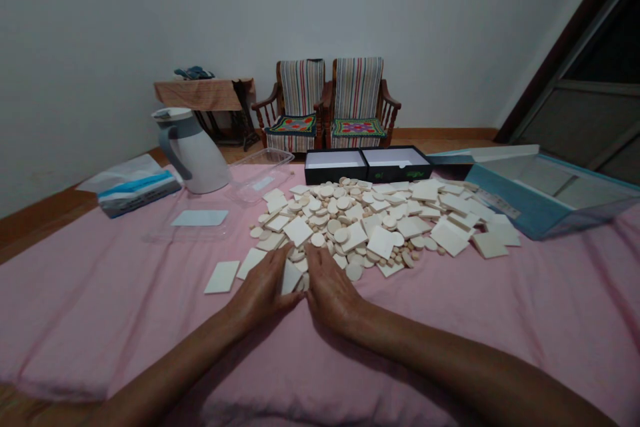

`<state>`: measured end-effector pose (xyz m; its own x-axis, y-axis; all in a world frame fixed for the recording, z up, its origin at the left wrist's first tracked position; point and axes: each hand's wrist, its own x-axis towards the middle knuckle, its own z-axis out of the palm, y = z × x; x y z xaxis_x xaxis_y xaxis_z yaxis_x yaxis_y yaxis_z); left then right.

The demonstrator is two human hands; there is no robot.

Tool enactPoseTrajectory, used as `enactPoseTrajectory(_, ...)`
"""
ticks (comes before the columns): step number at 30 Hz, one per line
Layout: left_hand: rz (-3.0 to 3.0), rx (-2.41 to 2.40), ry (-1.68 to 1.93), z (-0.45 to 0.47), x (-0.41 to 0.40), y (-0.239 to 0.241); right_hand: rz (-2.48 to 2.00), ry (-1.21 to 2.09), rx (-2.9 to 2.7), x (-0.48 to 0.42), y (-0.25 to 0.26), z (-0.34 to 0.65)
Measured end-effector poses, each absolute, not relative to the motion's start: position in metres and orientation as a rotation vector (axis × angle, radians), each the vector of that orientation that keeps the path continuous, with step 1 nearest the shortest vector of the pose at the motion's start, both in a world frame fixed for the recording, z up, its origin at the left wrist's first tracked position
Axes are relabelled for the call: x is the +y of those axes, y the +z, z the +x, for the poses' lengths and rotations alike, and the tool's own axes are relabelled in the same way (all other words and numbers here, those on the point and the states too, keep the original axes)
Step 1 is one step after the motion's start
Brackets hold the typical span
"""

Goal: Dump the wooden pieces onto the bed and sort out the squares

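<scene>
A wide heap of pale wooden pieces (pixel 345 213), square tiles, round discs and small beads or cubes, lies on the pink cloth (pixel 380 360). At its near edge, my left hand (pixel 265 280) and my right hand (pixel 333 287) face each other with fingers stretched forward. Between them stand a pale square tile (pixel 291 277) and some discs, close against my palms. My thumbs nearly meet on the near side of these pieces. Left of my left hand, a square tile (pixel 223 277) lies flat, apart from the heap. The fingertips are partly hidden among the pieces.
Behind the heap stand black open boxes (pixel 334 175), with a blue open box (pixel 525 207) to the right. On the left are clear plastic trays (pixel 260 177), a white-and-grey jug (pixel 200 157) and a tissue pack (pixel 140 193). Two striped armchairs (pixel 303 90) stand beyond.
</scene>
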<state>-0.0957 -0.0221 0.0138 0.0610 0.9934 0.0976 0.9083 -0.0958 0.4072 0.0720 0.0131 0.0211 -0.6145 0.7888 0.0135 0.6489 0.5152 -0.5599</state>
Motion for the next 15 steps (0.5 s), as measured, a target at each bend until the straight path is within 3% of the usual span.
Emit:
enactPoseTrajectory(5, 2.013, 1.89, 0.76, -0.086, -0.017, 0.016, -1.067, 0.884, -2.329, 0.017, 0.014, 0.065)
enactPoseTrajectory(15, 1.821, 1.928, 0.785, -0.083, 0.0, 0.037, -0.898, 0.948, -2.202, 0.035, 0.01, 0.06)
